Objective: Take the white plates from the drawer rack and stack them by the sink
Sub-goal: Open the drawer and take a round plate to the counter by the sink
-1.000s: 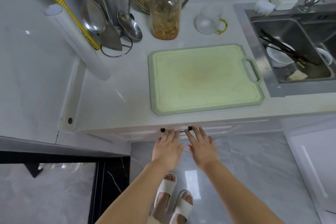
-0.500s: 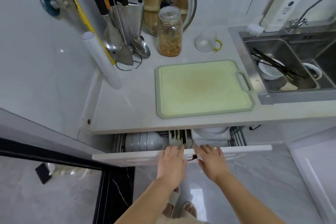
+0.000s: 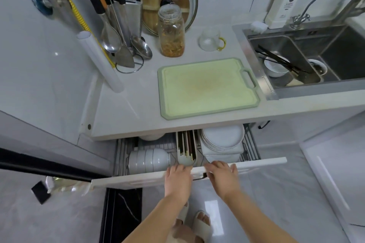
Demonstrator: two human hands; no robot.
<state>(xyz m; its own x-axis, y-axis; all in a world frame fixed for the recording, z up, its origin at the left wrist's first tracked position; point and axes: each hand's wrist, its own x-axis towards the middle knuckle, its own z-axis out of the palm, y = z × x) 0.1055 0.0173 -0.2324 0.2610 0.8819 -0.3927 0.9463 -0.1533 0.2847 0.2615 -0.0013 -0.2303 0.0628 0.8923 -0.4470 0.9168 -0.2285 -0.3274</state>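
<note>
A stack of white plates [image 3: 222,137] leans in the right part of the open drawer rack [image 3: 250,145], partly under the counter edge. My left hand [image 3: 177,180] grips the top edge of the white drawer front [image 3: 256,162] near its middle, fingers hooked over it. My right hand [image 3: 224,176] holds the same edge just to the right, with the thumb by the dark handle. The steel sink [image 3: 296,53] lies at the counter's right end.
White bowls [image 3: 148,160] lie on their side in the drawer's left part, and a cutlery holder [image 3: 186,149] stands in the middle. A green cutting board [image 3: 207,87] lies on the counter beside the sink. A jar [image 3: 171,31], glass cup [image 3: 210,40] and hanging utensils stand behind.
The drawer was shut a second ago and now stands pulled out far enough to show the plates and bowls. Both hands have come back with the drawer front.
</note>
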